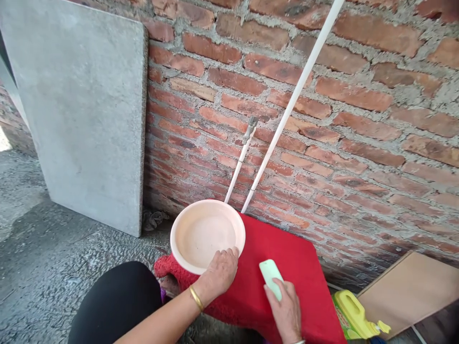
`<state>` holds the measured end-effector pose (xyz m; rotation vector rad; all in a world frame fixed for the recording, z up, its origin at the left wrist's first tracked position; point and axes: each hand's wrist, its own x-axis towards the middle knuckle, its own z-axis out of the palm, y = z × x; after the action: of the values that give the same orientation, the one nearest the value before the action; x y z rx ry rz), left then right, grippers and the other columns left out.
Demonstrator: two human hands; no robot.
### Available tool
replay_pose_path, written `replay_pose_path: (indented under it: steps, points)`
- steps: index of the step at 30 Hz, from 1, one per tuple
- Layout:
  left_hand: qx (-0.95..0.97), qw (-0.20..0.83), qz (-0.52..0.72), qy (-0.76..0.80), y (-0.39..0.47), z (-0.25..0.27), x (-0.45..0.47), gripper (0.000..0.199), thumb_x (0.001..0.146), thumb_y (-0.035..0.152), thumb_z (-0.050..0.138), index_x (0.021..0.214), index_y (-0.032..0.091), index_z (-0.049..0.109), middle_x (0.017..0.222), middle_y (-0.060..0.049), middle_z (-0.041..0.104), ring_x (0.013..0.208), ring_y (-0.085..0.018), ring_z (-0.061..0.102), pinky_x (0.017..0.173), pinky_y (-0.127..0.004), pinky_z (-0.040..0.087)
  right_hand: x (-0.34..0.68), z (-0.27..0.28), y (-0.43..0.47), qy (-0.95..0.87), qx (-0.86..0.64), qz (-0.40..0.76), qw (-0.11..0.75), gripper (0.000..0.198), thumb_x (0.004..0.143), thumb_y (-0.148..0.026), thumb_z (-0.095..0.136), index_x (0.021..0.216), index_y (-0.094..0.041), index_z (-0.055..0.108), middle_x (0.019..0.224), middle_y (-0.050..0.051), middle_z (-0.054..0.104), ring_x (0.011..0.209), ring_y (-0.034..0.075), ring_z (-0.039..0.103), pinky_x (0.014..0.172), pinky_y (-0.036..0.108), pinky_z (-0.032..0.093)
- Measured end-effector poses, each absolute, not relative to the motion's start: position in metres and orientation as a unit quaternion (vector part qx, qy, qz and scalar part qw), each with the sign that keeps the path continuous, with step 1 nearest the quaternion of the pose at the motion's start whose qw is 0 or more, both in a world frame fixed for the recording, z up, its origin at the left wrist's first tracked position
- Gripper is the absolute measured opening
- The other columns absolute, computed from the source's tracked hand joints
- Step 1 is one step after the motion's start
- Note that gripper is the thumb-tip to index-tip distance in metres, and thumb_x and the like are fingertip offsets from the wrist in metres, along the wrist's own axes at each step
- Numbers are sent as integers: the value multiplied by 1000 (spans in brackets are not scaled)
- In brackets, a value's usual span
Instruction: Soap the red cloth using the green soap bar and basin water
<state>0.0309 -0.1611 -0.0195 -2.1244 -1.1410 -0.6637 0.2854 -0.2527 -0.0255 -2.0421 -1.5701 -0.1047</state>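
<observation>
A pale pink plastic basin [208,206] stands on a red cloth [287,243] that covers a low table or stool. My left hand [220,271], below a gold bangle, has its fingers curled over the basin's near right rim. The inside of the basin shows a plain bottom with a few small dark specks. To the right, my right hand [287,308] is closed around the lower end of a pale green oblong object [270,277] with rounded corners, just over the cloth. Its underside is hidden, so its exact kind cannot be told.
A brick wall [229,81] rises behind the cloth, with a white pipe [294,102] and a shorter capped pipe [236,169]. A grey slab [82,114] leans at left. A yellow jug [353,313] and a brown board [412,286] stand at lower right.
</observation>
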Motion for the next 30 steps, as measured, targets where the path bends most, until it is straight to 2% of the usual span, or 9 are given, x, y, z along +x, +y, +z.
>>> replay_pose_path:
  steps: [3, 6, 10, 13, 15, 22, 24, 30]
  points:
    - [-816, 293, -244, -434, -161, -21, 33, 51, 89, 32, 65, 137, 14, 61, 122, -16, 66, 110, -25, 60, 99, -42, 47, 341, -15, -269, -454, -848, -35, 272, 88, 74, -96, 31, 105, -26, 75, 84, 8, 61, 77, 30, 64, 72, 44, 52]
    - [-820, 283, -236, -438, -161, -21, 33, 52, 89, 32, 65, 138, 14, 60, 121, -15, 66, 111, -24, 61, 98, -41, 48, 360, -8, -279, -381, -879, -32, 285, 94, 67, -99, 34, 108, -25, 74, 79, 7, 59, 76, 32, 63, 72, 47, 53]
    - [-817, 293, -231, -440, -162, -16, 30, 51, 90, 33, 64, 138, 16, 60, 122, -14, 67, 110, -23, 61, 99, -40, 48, 309, -18, -280, -500, -798, -20, 336, 75, 76, -91, 45, 102, -26, 74, 93, 8, 63, 90, 30, 65, 83, 44, 54]
    - [-815, 304, -236, -434, -162, -12, 28, 50, 90, 33, 65, 136, 15, 61, 119, -14, 68, 108, -22, 62, 97, -39, 48, 259, -31, -279, -603, -726, -9, 329, 56, 86, -78, 50, 103, -30, 74, 100, 7, 65, 92, 27, 66, 84, 41, 54]
    - [-817, 299, -236, -433, -162, -11, 28, 50, 90, 32, 65, 137, 14, 60, 118, -14, 68, 108, -22, 62, 97, -39, 48, 247, -37, -281, -627, -712, -19, 317, 53, 88, -76, 50, 104, -32, 74, 101, 7, 66, 90, 27, 66, 82, 41, 54]
    - [-832, 253, -227, -438, -160, -19, 33, 54, 90, 31, 64, 139, 11, 57, 121, -17, 65, 107, -24, 62, 96, -41, 49, 327, -26, -302, -477, -824, -35, 303, 84, 74, -95, 36, 104, -26, 73, 92, 10, 64, 89, 32, 66, 82, 46, 53]
    - [-835, 247, -225, -438, -158, -22, 34, 53, 90, 31, 63, 139, 10, 57, 119, -17, 65, 105, -24, 62, 95, -41, 49, 331, -21, -303, -451, -837, -36, 309, 86, 72, -97, 37, 105, -25, 72, 91, 9, 62, 89, 33, 66, 83, 47, 53]
    - [-837, 238, -218, -442, -159, -13, 32, 59, 91, 34, 62, 145, 12, 51, 111, -15, 66, 103, -23, 61, 96, -42, 48, 236, -19, -283, -612, -724, 6, 319, 53, 88, -76, 49, 104, -30, 72, 99, 6, 65, 92, 26, 66, 83, 39, 55]
